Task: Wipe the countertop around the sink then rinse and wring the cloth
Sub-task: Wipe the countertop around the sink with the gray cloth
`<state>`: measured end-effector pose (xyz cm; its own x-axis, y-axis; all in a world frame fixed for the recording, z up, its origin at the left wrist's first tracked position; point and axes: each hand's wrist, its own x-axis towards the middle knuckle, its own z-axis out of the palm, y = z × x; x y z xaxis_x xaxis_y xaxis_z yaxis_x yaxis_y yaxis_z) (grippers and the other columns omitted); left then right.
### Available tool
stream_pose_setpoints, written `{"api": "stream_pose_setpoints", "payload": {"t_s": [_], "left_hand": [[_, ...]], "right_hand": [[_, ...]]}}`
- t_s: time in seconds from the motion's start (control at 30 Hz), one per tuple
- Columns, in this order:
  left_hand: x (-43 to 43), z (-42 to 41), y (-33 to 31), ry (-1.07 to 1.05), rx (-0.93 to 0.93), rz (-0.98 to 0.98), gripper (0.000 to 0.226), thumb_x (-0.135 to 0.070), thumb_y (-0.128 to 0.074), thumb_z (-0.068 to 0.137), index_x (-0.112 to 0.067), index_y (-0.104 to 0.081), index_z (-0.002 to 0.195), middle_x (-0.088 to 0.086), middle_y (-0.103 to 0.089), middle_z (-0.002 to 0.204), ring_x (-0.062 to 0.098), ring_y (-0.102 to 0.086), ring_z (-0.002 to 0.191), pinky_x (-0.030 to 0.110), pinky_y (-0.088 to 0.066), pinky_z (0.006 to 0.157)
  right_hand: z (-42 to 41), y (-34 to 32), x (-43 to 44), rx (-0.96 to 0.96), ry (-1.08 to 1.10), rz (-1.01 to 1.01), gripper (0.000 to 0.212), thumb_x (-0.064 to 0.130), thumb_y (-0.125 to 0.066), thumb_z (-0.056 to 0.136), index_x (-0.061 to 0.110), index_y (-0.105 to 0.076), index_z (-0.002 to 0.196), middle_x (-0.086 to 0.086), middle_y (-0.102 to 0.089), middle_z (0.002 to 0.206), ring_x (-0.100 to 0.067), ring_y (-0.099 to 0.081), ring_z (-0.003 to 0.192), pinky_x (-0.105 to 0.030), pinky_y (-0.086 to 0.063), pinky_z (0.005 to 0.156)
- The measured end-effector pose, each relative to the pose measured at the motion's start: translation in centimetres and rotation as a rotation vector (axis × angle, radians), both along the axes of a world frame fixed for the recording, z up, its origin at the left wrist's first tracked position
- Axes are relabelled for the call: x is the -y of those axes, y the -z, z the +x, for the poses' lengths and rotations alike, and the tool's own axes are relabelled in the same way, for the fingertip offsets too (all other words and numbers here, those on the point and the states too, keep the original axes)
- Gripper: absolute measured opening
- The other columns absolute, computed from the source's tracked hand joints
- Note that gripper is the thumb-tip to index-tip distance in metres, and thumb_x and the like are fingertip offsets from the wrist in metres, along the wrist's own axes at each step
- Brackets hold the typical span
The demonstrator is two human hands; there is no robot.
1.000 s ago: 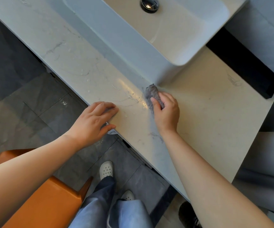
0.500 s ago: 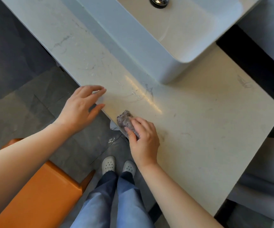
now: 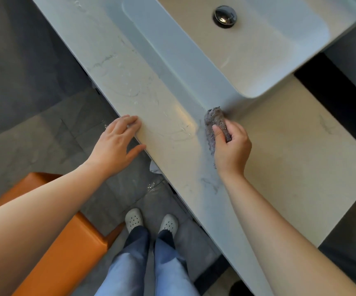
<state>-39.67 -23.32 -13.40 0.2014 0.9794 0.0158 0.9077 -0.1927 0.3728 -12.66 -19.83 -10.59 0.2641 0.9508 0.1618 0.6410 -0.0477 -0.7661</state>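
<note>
A pale marble countertop [image 3: 290,142] runs diagonally across the view, with a white vessel sink [image 3: 264,52] standing on it. My right hand [image 3: 231,146] grips a bunched grey cloth [image 3: 214,120] and holds it against the counter just below the sink's near corner. My left hand [image 3: 117,142] rests flat on the counter's front edge, fingers straight, thumb hanging below the edge. Wet streaks shine on the counter between the two hands. The sink's chrome drain plug [image 3: 225,16] is at the top.
An orange stool [image 3: 66,242] stands on the grey tiled floor at lower left, beside my legs and white shoes [image 3: 151,221]. A dark gap [image 3: 332,99] lies behind the counter at right. Water drops lie on the floor under the counter edge.
My right hand carried the cloth from the counter's front edge back up to the sink's corner. My left hand stayed on the front edge.
</note>
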Motion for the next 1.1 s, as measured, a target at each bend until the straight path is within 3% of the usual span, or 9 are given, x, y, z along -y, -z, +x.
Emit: {"api": "stream_pose_setpoints", "payload": {"t_s": [0.13,0.37,0.77,0.9,1.1], "left_hand": [[-0.2,-0.2,0.3,0.01,-0.002,0.001,0.068,-0.052,-0.042,0.088,-0.006,-0.045,0.138,0.012,-0.045,0.14,0.03,-0.036,0.134,0.038,-0.026,0.113],[-0.3,-1.1,1.1,0.057,-0.02,-0.011,0.067,-0.053,-0.043,0.09,-0.009,-0.041,0.141,0.009,-0.042,0.144,0.029,-0.033,0.138,0.053,-0.027,0.112],[-0.2,-1.7,1.3,0.092,-0.018,-0.014,0.07,-0.057,-0.032,0.09,-0.014,-0.035,0.145,0.005,-0.034,0.151,0.024,-0.023,0.143,0.044,-0.015,0.117],[-0.2,-2.0,1.4,0.106,-0.012,-0.018,0.07,-0.057,-0.031,0.091,-0.014,-0.033,0.147,0.004,-0.032,0.152,0.024,-0.021,0.143,0.047,-0.017,0.117],[-0.5,-2.2,1.3,0.113,0.012,-0.018,0.06,-0.044,-0.033,0.092,-0.014,-0.039,0.143,0.005,-0.038,0.148,0.025,-0.028,0.14,0.049,-0.024,0.114]], "right_hand": [[-0.1,2.4,-2.2,0.109,-0.008,-0.029,0.03,0.019,-0.069,0.083,0.007,-0.07,0.111,-0.008,-0.069,0.11,-0.029,-0.06,0.101,-0.018,-0.036,0.082],[-2.8,3.7,-2.3,0.151,0.151,0.076,0.028,0.019,-0.067,0.082,0.007,-0.071,0.108,-0.007,-0.07,0.107,-0.031,-0.06,0.094,-0.027,-0.042,0.079],[-3.0,3.6,-2.8,0.176,0.12,0.11,0.03,0.021,-0.066,0.083,0.006,-0.071,0.109,-0.008,-0.071,0.104,-0.031,-0.063,0.094,-0.017,-0.036,0.078],[-3.4,3.4,-3.0,0.152,0.138,0.109,0.028,0.021,-0.066,0.083,0.008,-0.071,0.108,-0.007,-0.072,0.104,-0.029,-0.064,0.094,-0.02,-0.038,0.077],[-5.0,3.1,-0.3,0.174,-0.022,-0.005,0.032,0.02,-0.071,0.082,0.005,-0.07,0.11,-0.011,-0.07,0.111,-0.029,-0.063,0.103,-0.024,-0.041,0.089]]}}
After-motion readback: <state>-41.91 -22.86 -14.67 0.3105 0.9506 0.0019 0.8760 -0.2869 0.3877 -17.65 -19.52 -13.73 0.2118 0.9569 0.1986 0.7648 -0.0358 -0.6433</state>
